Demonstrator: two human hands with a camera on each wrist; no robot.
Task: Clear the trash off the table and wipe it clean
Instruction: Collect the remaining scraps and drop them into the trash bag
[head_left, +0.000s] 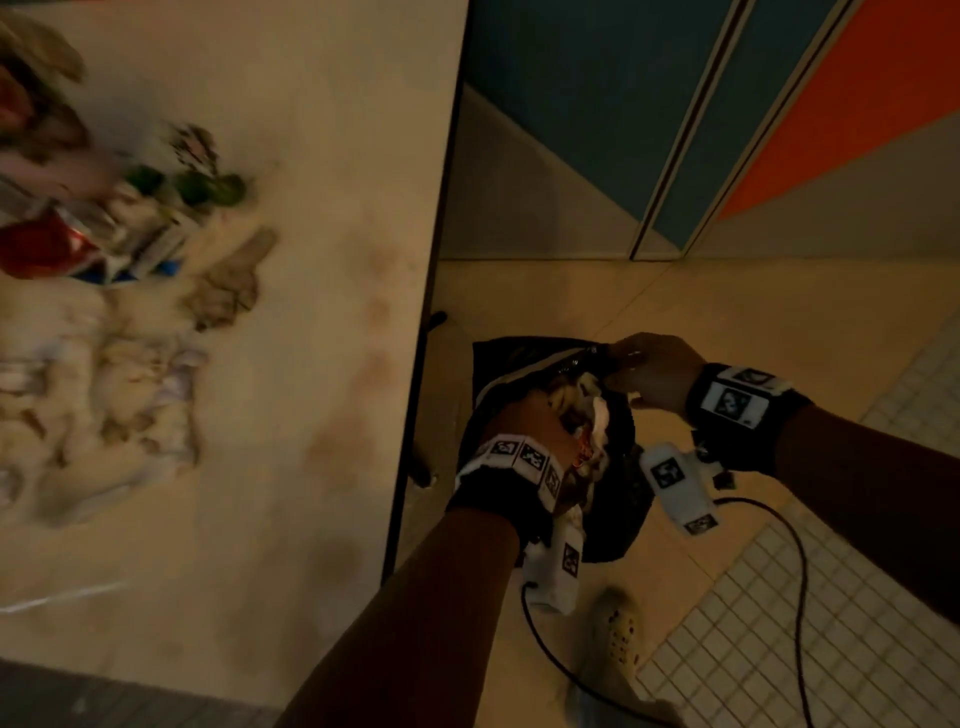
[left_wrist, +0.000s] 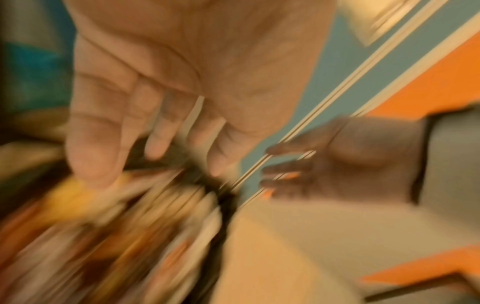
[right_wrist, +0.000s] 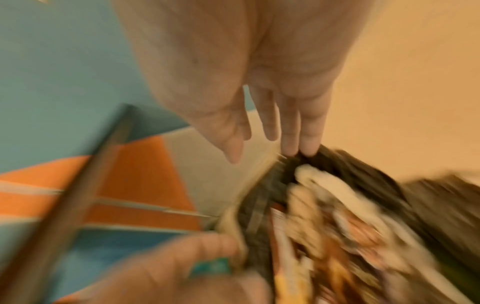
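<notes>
Bag (head_left: 618, 525), black, stuffed with wrappers and tissues (head_left: 589, 415); left hand (head_left: 524, 421) and right hand (head_left: 654, 371) at its rim, fingers straight, slightly spread.

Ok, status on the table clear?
Right hand open, fingertips on black trash bag rim; left hand opposite, grip blurred. Bag full. Tissues, wrappers piled on table.

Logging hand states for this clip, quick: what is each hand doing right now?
Left hand: open, fingers loosely straight over the trash in the black bag.
Right hand: open, straight fingertips touching the bag's rim.
</notes>
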